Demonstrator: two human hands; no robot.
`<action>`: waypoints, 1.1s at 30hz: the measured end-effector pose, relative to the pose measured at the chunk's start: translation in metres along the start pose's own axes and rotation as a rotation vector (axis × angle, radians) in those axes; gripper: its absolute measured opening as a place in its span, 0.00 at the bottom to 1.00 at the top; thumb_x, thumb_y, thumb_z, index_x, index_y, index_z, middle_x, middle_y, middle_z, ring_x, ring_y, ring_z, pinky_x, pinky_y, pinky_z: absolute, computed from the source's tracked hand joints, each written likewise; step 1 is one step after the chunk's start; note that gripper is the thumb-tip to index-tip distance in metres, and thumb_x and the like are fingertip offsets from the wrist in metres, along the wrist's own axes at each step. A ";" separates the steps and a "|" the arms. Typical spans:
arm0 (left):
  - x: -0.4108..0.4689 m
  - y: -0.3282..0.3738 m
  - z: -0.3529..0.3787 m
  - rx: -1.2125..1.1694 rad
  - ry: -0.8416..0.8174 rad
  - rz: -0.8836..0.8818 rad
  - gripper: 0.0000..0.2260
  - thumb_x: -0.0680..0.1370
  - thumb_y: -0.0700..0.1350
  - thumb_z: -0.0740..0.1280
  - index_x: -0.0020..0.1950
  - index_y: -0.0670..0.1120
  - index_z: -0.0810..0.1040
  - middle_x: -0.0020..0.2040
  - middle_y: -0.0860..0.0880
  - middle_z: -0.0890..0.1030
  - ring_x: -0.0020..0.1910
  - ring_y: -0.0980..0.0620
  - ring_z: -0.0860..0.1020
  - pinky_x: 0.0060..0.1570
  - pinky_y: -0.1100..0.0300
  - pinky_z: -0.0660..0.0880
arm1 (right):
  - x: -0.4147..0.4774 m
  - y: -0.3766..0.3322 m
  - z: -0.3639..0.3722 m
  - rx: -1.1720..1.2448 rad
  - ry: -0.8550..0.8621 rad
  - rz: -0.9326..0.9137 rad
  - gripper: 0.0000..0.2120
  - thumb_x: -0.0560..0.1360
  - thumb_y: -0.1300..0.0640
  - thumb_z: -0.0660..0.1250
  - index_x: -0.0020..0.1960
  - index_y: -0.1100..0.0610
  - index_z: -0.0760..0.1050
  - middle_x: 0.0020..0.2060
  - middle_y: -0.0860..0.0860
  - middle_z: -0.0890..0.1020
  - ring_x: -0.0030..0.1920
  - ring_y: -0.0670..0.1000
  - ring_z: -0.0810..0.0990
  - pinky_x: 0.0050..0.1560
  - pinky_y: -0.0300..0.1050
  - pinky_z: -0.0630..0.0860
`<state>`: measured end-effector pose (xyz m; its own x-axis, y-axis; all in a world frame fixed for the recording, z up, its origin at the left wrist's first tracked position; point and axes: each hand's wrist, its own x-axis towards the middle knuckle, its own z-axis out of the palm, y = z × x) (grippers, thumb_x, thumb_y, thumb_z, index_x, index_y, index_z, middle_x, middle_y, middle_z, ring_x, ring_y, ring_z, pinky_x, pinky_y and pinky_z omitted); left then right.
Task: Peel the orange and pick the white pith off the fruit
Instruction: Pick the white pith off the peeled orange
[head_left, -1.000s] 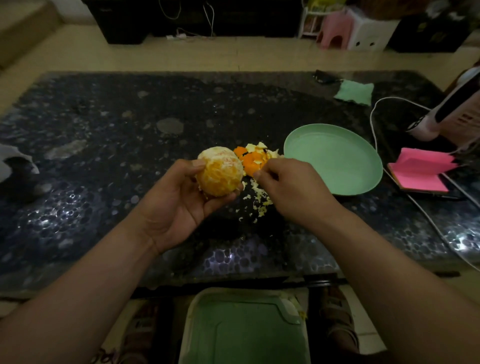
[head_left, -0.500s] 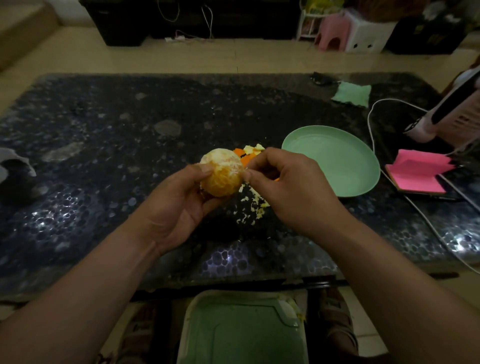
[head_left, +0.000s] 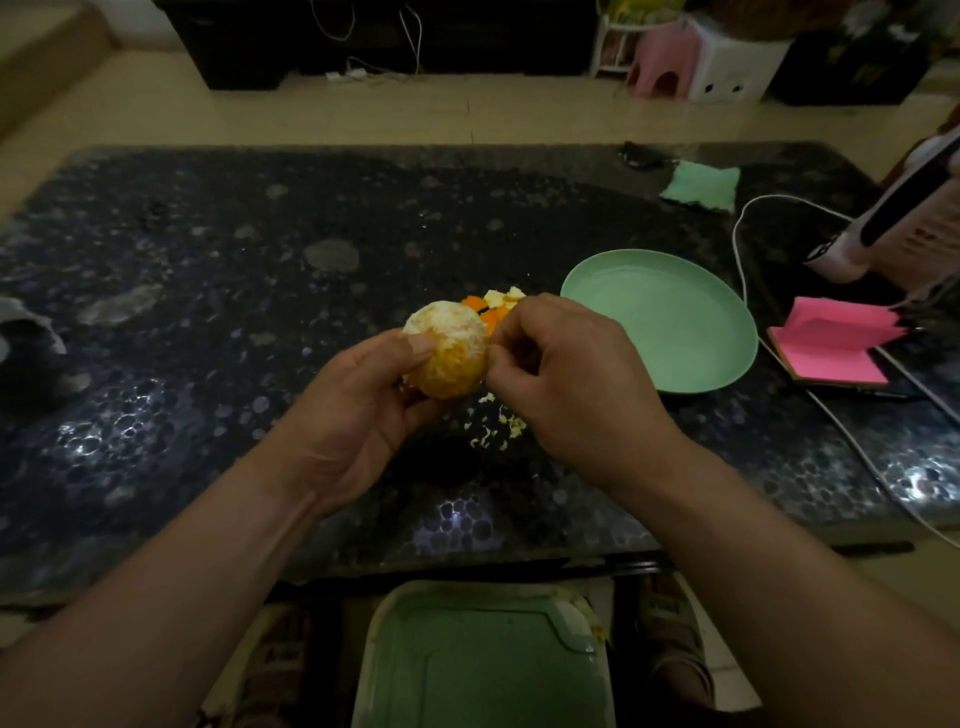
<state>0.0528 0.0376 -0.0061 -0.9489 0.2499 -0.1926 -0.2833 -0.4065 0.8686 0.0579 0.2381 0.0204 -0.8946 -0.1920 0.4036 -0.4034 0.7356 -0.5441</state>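
The peeled orange (head_left: 448, 349), held above the worktop (head_left: 208, 291) in the left hand (head_left: 363, 410), could be torn and juice lost if the right hand (head_left: 566, 384), its grip pinched at the fruit's right side, digs too deep.

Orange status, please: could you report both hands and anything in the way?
Left hand holds peeled orange. Right hand pinching at its right side. Peel scraps behind on table; nothing blocking.

Dark table (head_left: 218, 291) – green plate (head_left: 660, 322), peel bits (head_left: 493, 304) (pith scraps), pink notepad (head_left: 831, 343), cable (head_left: 740, 249).
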 end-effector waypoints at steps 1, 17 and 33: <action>-0.001 0.001 0.000 -0.002 -0.008 -0.002 0.21 0.79 0.46 0.68 0.69 0.37 0.79 0.68 0.38 0.82 0.65 0.42 0.82 0.62 0.51 0.82 | 0.000 0.000 0.000 0.011 0.007 -0.001 0.06 0.77 0.57 0.72 0.42 0.53 0.77 0.38 0.44 0.78 0.38 0.45 0.74 0.39 0.43 0.71; -0.009 0.013 0.002 -0.171 -0.111 -0.091 0.23 0.80 0.47 0.63 0.73 0.39 0.76 0.70 0.37 0.81 0.66 0.42 0.82 0.66 0.50 0.80 | 0.003 0.002 -0.011 0.604 -0.119 0.233 0.05 0.80 0.61 0.71 0.46 0.60 0.82 0.34 0.47 0.81 0.35 0.43 0.77 0.40 0.35 0.74; -0.006 0.011 0.002 -0.152 -0.062 -0.077 0.23 0.79 0.47 0.65 0.73 0.39 0.76 0.70 0.37 0.81 0.67 0.41 0.81 0.64 0.51 0.81 | 0.001 0.000 -0.008 0.439 -0.129 0.186 0.07 0.83 0.54 0.70 0.48 0.56 0.80 0.31 0.41 0.76 0.33 0.40 0.72 0.35 0.32 0.69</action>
<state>0.0551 0.0331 0.0056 -0.9146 0.3371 -0.2231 -0.3768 -0.5108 0.7728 0.0585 0.2432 0.0266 -0.9644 -0.1830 0.1911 -0.2531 0.4272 -0.8680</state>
